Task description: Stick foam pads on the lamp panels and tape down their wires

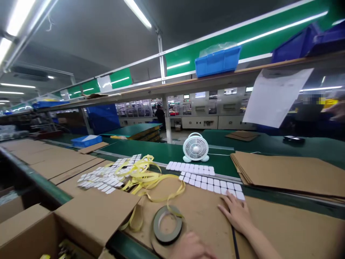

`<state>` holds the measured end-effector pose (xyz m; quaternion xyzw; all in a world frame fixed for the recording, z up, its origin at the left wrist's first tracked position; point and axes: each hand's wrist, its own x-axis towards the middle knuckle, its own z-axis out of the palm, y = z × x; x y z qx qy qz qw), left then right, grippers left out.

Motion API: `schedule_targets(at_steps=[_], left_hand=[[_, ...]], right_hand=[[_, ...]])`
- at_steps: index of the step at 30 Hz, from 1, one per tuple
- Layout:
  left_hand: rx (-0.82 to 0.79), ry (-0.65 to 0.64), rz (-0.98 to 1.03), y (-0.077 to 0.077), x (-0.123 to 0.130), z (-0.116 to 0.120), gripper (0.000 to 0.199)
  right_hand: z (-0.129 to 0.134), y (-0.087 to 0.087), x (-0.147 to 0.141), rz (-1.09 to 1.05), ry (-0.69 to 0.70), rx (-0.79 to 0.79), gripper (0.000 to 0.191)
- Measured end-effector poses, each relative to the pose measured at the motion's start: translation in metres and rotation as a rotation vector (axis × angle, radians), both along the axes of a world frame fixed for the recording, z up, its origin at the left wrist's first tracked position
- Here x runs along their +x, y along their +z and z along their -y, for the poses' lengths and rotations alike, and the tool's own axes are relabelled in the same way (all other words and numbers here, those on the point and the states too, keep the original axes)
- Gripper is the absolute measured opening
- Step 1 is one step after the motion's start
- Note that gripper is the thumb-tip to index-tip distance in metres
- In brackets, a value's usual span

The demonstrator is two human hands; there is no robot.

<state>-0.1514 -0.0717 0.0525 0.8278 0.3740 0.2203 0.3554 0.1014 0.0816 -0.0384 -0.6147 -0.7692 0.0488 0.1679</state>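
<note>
We see our right hand (237,214) open, palm down and fingers spread, with its fingertips at the lower edge of the nearer sheet of white adhesive pads (212,184). A light touch there would probably steady the sheet against the cardboard (201,212). Our left hand (190,246) is blurred and cut off by the bottom edge, so we cannot tell whether it is open, closed or gripping anything. It is just beside the roll of tape (159,227), which lies flat on its side, a position that likely stops it rolling away.

A 2nd pad sheet (190,167) lies just beyond the nearer 1, probably set there to be within reach. To the left, more pad sheets (101,180) lie in a loose pile, partly under tangled yellow strips (161,178); we cannot count the sheets there. The pale blue desk fan (196,148) stands upright on the green surface (164,149), facing us.

The open carton (94,212) at lower left is cropped, and its dark contents are hard to make out. The hanging paper (275,97) is too blurred to read.
</note>
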Motion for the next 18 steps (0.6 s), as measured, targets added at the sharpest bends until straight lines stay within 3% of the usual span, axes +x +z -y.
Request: schedule_targets(at_steps=[2,4,6,8,12,14,16,18], left_hand=[[-0.270,0.142,0.256,-0.012,0.031,-0.025,0.051],[-0.542,0.438,0.545,-0.025,0.052,-0.054,0.064],[-0.677,0.735,0.714,-0.032,0.065,-0.087,0.052],[-0.678,0.914,0.724,-0.034,0.069,-0.119,0.038],[-0.608,0.996,0.576,-0.030,0.069,-0.170,0.034],[-0.597,0.955,0.446,-0.032,0.072,-0.185,0.034],[-0.573,0.867,0.303,-0.036,0.078,-0.191,0.035],[-0.495,0.785,0.183,-0.041,0.088,-0.190,0.044]], right_hand=[[-0.001,0.007,-0.003,0.028,-0.005,0.001,0.051],[0.003,0.017,-0.005,0.067,-0.027,0.014,0.043],[0.012,0.027,-0.005,0.091,-0.029,0.017,0.033],[0.023,0.032,-0.005,0.077,-0.004,0.027,0.024],[0.047,0.024,-0.004,-0.182,0.171,0.056,0.021],[0.054,0.019,-0.002,-0.411,0.297,-0.068,0.026],[0.057,0.017,0.002,-0.622,0.406,-0.292,0.025],[0.052,0.019,0.008,-0.790,0.425,-0.403,0.018]])
